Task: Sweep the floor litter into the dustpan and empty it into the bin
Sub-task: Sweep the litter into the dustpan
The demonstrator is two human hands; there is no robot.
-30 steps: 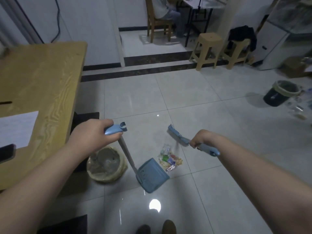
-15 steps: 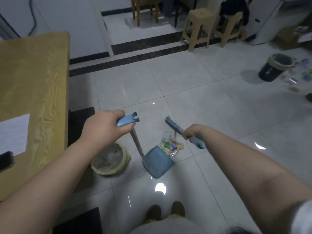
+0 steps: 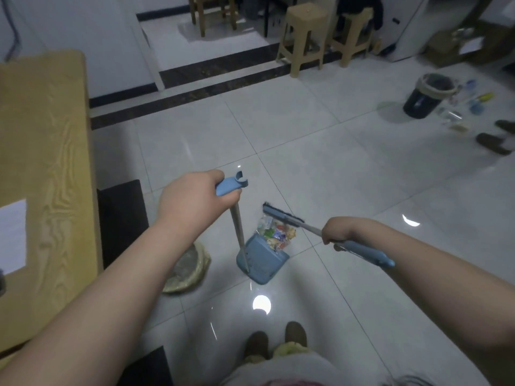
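Your left hand (image 3: 192, 201) is wrapped around the dustpan (image 3: 260, 260) handle top; the pan sits on the floor tiles (image 3: 320, 168). Your right hand (image 3: 338, 231) is closed on the broom (image 3: 281, 215) shaft, its head just behind the litter (image 3: 274, 232) at the pan's mouth. A lined bin (image 3: 189, 267) stands left of the pan.

The glossy pale tiled floor (image 3: 320, 151) carries a blue dustpan (image 3: 260, 261) with a heap of colourful litter (image 3: 274, 234) at its mouth, and a yellow-lined bin (image 3: 186, 270) just beside it by the wooden table (image 3: 41, 140). A dark bin (image 3: 425, 97) stands well apart at the far right with scattered rubbish (image 3: 464, 107) near it, and two beige stools (image 3: 306, 34) stand beyond the dark tile band. A white sheet of paper (image 3: 12, 235) lies on the table.
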